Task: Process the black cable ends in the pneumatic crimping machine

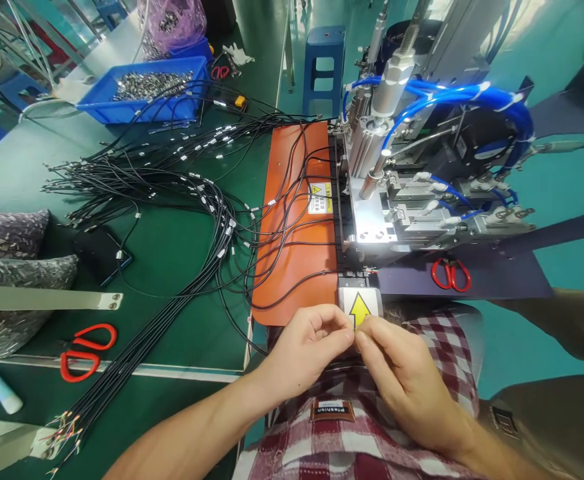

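Note:
My left hand (308, 347) and my right hand (405, 360) meet in front of my lap, fingertips nearly touching. Both are closed in a pinch; whatever lies between thumb and finger is too small to make out. Just beyond them is a white block with a yellow arrow (360, 309) at the near end of the machine. Black cables (292, 283) run across an orange plate (292, 257) into the machine's edge. The metal machine (372, 220), with cylinders and blue air hoses (462, 93), stands ahead and to the right.
A bundle of black cables (172, 300) with white tags lies on the green table (182, 347). Red-handled scissors (86, 353) rest at left, another red-handled pair (451, 275) at right. A blue bin (97, 100) holds small metal parts. A blue stool (325, 60) stands behind.

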Tool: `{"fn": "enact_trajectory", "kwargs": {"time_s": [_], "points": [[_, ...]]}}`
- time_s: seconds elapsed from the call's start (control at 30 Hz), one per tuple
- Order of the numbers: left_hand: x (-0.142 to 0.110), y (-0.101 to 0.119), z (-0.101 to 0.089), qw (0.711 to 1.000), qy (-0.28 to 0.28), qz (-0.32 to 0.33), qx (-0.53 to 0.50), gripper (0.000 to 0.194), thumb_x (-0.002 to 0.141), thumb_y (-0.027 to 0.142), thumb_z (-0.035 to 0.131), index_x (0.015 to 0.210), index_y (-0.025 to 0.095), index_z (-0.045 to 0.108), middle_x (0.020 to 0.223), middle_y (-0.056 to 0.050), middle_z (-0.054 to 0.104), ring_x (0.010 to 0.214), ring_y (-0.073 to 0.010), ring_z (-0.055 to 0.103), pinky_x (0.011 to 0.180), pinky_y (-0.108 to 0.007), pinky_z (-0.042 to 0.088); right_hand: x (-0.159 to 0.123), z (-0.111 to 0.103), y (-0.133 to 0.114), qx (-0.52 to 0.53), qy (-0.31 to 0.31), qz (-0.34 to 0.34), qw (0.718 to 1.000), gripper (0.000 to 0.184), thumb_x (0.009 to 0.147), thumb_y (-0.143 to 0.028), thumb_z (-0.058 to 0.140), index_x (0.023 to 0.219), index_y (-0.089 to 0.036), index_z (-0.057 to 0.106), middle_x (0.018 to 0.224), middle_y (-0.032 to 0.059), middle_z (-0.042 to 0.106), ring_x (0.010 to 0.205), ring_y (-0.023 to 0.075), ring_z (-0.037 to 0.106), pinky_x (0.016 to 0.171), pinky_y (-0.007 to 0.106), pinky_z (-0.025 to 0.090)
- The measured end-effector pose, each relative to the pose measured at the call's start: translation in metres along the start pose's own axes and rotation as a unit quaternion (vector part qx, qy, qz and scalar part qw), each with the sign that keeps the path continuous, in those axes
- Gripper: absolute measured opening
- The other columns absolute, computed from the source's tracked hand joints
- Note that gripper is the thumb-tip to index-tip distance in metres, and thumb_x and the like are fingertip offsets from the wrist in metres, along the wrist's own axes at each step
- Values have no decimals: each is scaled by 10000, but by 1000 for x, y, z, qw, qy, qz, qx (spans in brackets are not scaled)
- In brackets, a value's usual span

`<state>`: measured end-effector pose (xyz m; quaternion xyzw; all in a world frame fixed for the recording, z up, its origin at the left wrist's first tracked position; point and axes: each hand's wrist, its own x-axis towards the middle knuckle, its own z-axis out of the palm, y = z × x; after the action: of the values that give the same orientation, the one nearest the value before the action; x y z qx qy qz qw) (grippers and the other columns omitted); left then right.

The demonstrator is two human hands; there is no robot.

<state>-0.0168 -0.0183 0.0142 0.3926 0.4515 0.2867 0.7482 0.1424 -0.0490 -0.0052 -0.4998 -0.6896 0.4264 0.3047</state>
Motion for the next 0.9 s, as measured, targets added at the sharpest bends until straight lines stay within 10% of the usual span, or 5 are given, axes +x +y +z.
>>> {"fn": "enact_trajectory", "kwargs": {"time_s": [0.4,0.9], "points": [[3,1,-6,999,-20,-29,32,244,796,325,670,889,122,570,651,53,492,547,-54,390,507,-185,276,10,-15,2,224,-44,152,962,319,956,-371,417,681,-210,414,677,-30,360,638,140,323,574,256,312],[0,2,0,999,-23,11,41,165,809,277,657,823,134,577,730,22,530,654,-84,451,614,-203,351,12,-16,4,178,-33,61,982,304,964,-309,415,677,-207,427,646,-31,390,598,131,353,547,250,324]]}}
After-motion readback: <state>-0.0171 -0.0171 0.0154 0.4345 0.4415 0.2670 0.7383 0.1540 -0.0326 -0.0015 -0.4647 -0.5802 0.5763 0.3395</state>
